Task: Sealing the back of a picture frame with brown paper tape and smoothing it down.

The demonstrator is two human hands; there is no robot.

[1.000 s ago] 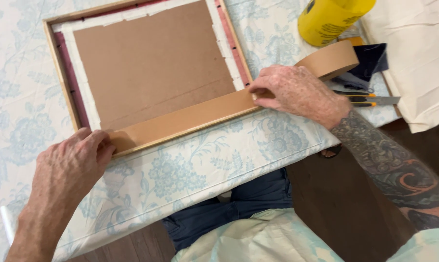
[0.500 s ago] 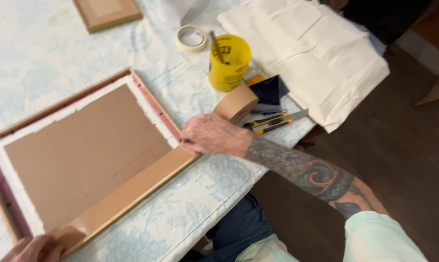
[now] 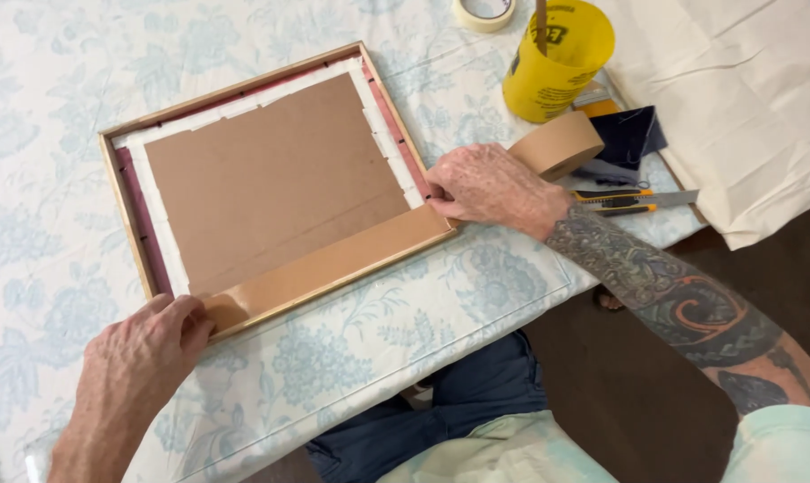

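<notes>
I'm pressing the brown tape strip [image 3: 333,264] along the near edge of the picture frame [image 3: 253,179] on the table [image 3: 378,358], left hand [image 3: 141,349] flat on its end, right hand [image 3: 490,188] pinning the far corner, so next probably cutting from the roll [image 3: 561,143].

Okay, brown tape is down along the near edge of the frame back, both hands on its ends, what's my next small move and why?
Probably cut the tape at the right corner. The strip already spans the frame's near edge, the left hand pins one end, the right hand pins the other, yet the roll looks still attached. The utility knife lies just beside it.
</notes>
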